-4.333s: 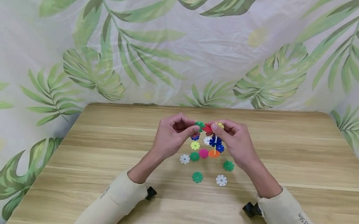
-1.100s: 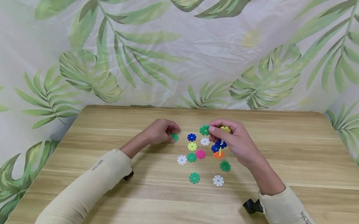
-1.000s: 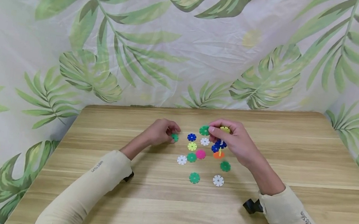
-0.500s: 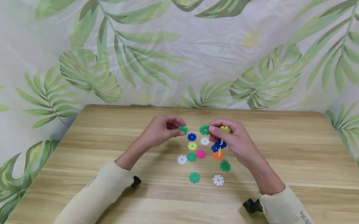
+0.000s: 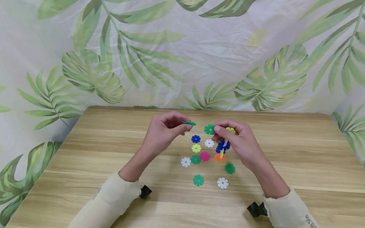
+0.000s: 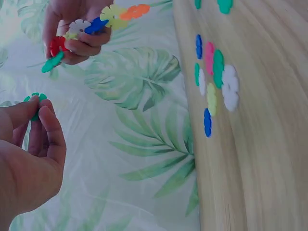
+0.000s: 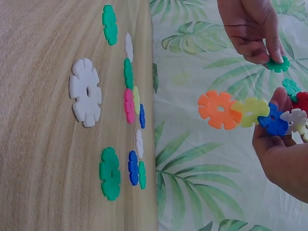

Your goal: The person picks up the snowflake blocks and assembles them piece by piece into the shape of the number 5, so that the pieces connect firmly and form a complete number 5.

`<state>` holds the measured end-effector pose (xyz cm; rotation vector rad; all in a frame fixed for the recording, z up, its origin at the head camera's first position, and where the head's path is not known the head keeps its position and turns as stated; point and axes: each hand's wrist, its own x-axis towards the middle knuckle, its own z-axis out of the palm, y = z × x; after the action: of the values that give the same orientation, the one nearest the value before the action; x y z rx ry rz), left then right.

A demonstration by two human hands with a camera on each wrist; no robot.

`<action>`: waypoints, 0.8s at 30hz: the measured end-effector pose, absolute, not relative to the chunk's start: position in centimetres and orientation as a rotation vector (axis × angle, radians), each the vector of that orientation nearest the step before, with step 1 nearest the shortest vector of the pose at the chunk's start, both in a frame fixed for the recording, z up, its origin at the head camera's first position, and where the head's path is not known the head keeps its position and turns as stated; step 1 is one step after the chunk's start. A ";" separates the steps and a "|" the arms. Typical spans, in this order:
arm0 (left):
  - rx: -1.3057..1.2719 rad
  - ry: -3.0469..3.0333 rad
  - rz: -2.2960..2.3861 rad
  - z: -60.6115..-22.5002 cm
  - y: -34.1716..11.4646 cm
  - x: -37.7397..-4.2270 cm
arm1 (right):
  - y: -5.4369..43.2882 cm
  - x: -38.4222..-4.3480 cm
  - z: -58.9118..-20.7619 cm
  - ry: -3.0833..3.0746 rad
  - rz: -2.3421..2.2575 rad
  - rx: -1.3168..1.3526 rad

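Note:
My left hand (image 5: pixel 163 134) pinches a green notched plastic disc (image 5: pixel 189 122) between thumb and fingers, raised over the table. Opposite it, my right hand (image 5: pixel 241 142) grips a chain of interlocking discs. At the chain's near end a green disc (image 5: pixel 209 128) points toward the left hand, joined to a red disc (image 6: pixel 58 45). Beyond these come a white disc (image 7: pixel 296 117), a blue disc (image 7: pixel 272 122), a yellow disc (image 7: pixel 252 111) and an orange disc (image 7: pixel 216 113) at the hanging end. A gap separates the left hand's disc from the chain. Fingers hide part of the chain.
Loose discs lie flat on the wooden table (image 5: pixel 165 216) below the hands, among them a pink disc (image 5: pixel 204 156), a blue disc (image 5: pixel 196 139), a white disc (image 5: pixel 222 183) and several green ones. A leaf-patterned cloth (image 5: pixel 176 46) hangs behind the table.
My left hand has let go of the chain, taken a green disc at the table's left, then lifted it up and rightward. My right hand keeps the chain in nearly the same place.

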<state>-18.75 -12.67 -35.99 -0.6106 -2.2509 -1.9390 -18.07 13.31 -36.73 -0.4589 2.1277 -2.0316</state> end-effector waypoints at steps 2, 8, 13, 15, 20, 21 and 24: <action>-0.625 -2.209 -1.991 -35.9 -12.5 -18.6 | 13.3 -18.1 -36.7 2.141 -2.041 -0.453; -0.691 -2.162 -2.055 -35.9 -12.2 -18.3 | 13.4 -18.1 -36.7 2.145 -2.057 -0.441; -0.718 -2.167 -2.050 -36.1 -12.0 -18.0 | 13.3 -18.1 -36.7 2.138 -2.057 -0.438; -0.731 -2.170 -2.044 -36.2 -11.9 -17.8 | 13.2 -18.1 -36.7 2.137 -2.057 -0.443; -0.755 -2.167 -2.024 -36.4 -11.7 -17.6 | 13.1 -17.9 -36.7 2.147 -2.051 -0.465; -0.758 -2.171 -2.021 -36.4 -11.7 -17.6 | 13.1 -17.9 -36.8 2.150 -2.051 -0.468; -0.758 -2.188 -2.009 -36.4 -11.7 -17.6 | 13.1 -17.9 -36.9 2.164 -2.046 -0.477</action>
<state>-17.59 -11.67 -36.38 -0.7583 -2.1881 -2.0091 -17.92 13.13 -36.86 -0.4770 2.1641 -2.0462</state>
